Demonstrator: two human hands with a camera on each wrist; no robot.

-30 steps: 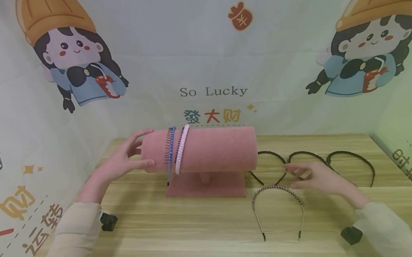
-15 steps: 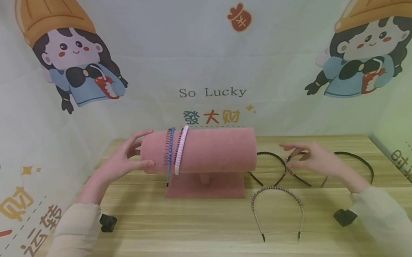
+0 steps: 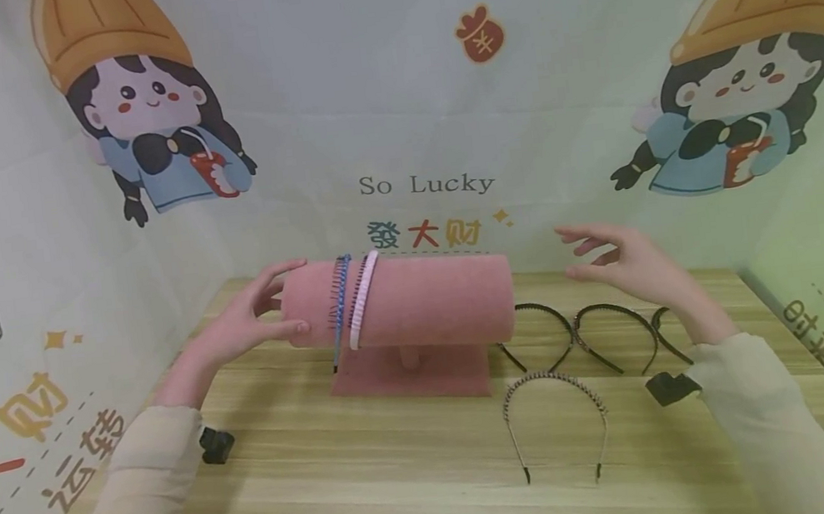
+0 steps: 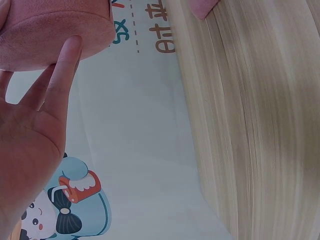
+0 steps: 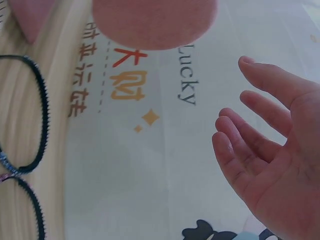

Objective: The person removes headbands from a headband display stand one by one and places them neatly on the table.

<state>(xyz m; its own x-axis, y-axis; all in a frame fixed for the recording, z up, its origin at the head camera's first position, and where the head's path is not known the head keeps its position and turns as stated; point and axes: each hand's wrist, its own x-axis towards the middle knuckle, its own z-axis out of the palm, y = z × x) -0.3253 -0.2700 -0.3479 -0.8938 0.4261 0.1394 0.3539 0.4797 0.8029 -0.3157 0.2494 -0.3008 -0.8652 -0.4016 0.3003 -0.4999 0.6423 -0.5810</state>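
One silver headband is head-view only; left hand grips pink roll near desk's back edge, right hand loose.

Pale wood-grain tabletop with wrinkly off-white cartoon-print cloth walls on three sides, kinda soft, dim light

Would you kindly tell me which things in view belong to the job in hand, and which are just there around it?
Seemingly part of the job:
pink display stand, gripped by the left hand
blue headband and pale headband on the stand
likely also, on the table: thin grey headband, three dark headbands

Seemingly just around it:
wooden table
printed backdrop
black device at each wrist
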